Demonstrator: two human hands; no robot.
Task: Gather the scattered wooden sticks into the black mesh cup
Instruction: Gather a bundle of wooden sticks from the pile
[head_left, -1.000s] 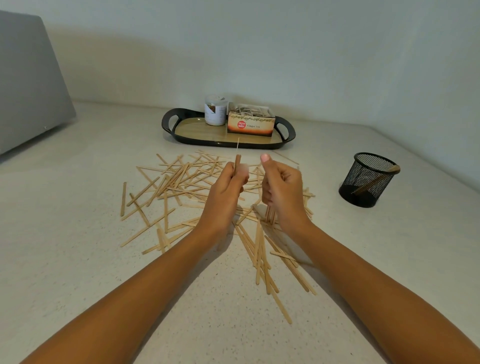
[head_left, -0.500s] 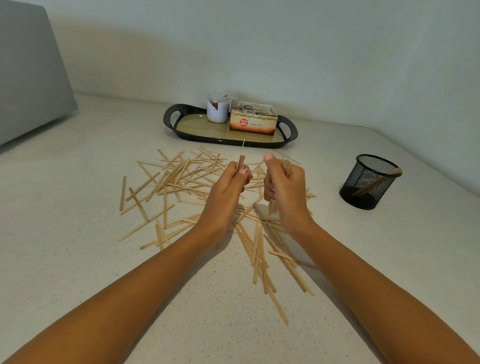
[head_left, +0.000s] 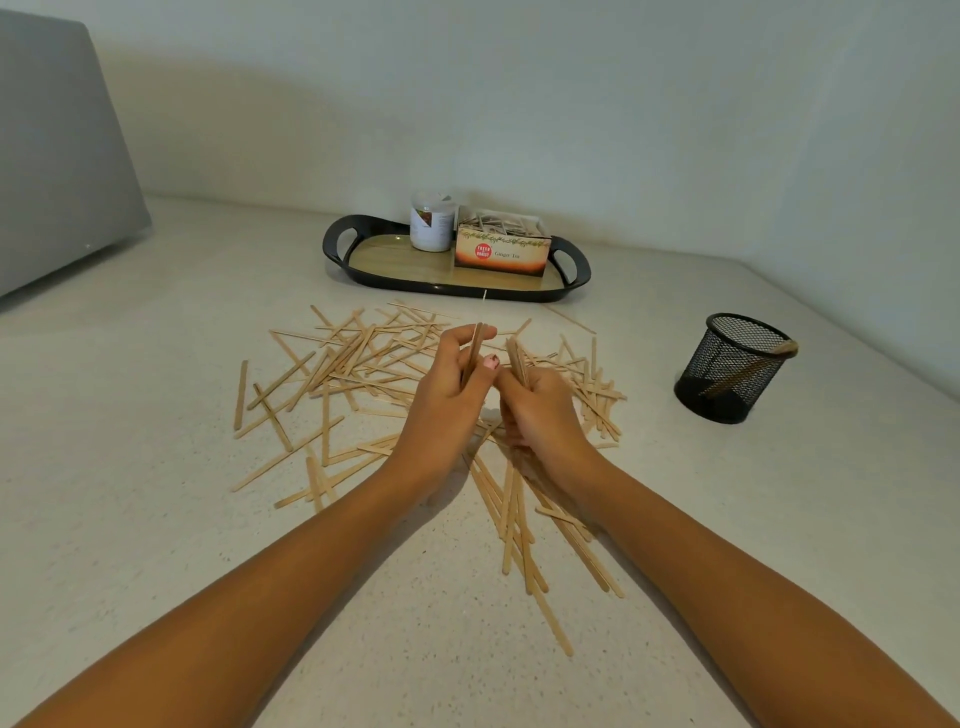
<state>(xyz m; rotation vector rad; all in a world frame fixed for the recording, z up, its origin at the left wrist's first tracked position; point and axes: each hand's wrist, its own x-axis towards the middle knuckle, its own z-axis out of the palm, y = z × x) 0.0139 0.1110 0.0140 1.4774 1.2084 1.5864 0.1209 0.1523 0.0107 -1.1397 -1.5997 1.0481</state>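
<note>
Left hand, right hand: each around sticks

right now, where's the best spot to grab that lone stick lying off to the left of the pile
Take the lone stick at its middle, from straight above, pinching its two long edges. It lies flat on the countertop, running near to far, its middle clear of the pile, so both edges are probably free.
</note>
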